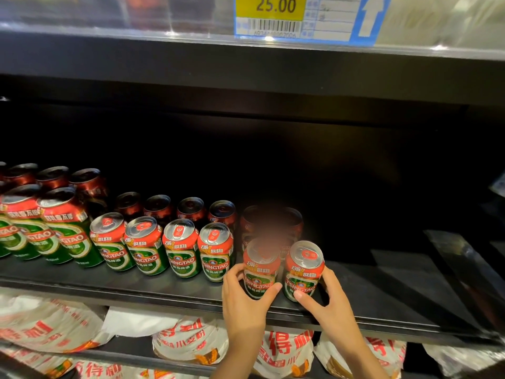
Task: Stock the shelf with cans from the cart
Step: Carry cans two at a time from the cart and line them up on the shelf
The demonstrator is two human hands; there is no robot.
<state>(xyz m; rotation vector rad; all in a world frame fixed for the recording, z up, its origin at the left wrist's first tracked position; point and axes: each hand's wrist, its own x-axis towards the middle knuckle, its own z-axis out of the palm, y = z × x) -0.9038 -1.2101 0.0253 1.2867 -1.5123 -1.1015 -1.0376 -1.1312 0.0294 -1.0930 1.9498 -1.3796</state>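
1. Nearest the camera: two forearms reach up and forward from the bottom edge. Left hand [247, 299] wraps one green-and-red can [261, 269]; thumb on the near face, fingers curled round its left side.
2. Right hand [325, 299] grips a second can [303, 269], thumb across the lower front, fingers behind its right side. Neither hand is free.
3. Both held cans stand upright, long axis vertical, pull-tabs up. They sit at the front edge of the black shelf [382, 305]; whether their bases rest fully on the board I cannot tell.
4. Key relation: the two cans are side by side, a narrow gap between them, directly ahead of the hands. The front row of cans [164, 247] ends just left of the left-hand can, near but apart.
5. Dark cans stand behind the pair, partly blurred.
6. Open shelf runs to the right and back. Judgement: a straight push away from the body seats both; the left hand is nearer the row, so its can sets the line.
7. Below: white bags with red print [188, 343]. Above: a yellow price tag [270, 8].
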